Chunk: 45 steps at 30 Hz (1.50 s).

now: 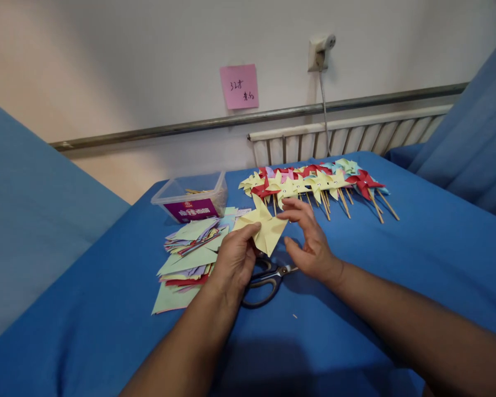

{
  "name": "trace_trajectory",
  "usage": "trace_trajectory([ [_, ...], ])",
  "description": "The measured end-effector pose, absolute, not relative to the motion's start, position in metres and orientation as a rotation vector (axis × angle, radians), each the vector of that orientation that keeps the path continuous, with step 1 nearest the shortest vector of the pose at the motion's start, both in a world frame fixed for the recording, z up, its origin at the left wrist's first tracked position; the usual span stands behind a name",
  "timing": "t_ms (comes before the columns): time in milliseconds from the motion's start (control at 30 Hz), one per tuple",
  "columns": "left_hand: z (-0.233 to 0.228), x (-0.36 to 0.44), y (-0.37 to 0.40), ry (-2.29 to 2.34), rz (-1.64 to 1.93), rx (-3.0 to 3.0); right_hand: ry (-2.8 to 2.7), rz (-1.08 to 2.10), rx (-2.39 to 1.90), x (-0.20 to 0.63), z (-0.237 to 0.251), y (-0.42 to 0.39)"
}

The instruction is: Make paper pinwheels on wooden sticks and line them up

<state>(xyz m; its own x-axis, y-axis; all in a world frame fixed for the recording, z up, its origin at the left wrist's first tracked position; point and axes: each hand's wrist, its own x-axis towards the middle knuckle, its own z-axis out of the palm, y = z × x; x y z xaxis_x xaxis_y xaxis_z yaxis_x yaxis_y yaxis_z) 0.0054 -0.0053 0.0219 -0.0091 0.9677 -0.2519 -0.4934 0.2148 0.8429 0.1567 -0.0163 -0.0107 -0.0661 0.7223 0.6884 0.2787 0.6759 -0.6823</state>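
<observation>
Yellow paper pinwheel [269, 234] is up in the grip of the left hand [237, 257], pinched with the thumb on top, over some black-handled scissors [279, 272] on the blue surface [400, 248]. Right hand [313, 248] is just beside it, fingers and thumb spread, can't tell if a fingertip touches. Coloured paper stacks [188, 258] are off left, more pinwheels [285, 188] on sticks lie behind

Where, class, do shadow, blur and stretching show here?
Head view: soft shadow darkens the blue cloth near the bottom; head view: the blue curtain at right looks soft, the yellow paper shape clearer; head view: the right forearm seems stretched toward the corner, perhaps wide-angle distortion.
</observation>
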Motion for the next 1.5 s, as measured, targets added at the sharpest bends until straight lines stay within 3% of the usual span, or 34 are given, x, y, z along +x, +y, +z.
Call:
trace_trajectory([
  [233,0.023,0.003,-0.005,0.921,1.263,0.632,-1.819,0.314,-0.821,0.158,-0.006,-0.017],
  [533,0.017,0.010,-0.010,1.038,1.244,0.800,-1.619,0.446,-0.888,0.155,-0.010,-0.014],
  [1500,0.009,0.011,-0.009,1.049,1.240,0.827,-1.513,0.460,-1.017,0.152,-0.019,-0.005],
])
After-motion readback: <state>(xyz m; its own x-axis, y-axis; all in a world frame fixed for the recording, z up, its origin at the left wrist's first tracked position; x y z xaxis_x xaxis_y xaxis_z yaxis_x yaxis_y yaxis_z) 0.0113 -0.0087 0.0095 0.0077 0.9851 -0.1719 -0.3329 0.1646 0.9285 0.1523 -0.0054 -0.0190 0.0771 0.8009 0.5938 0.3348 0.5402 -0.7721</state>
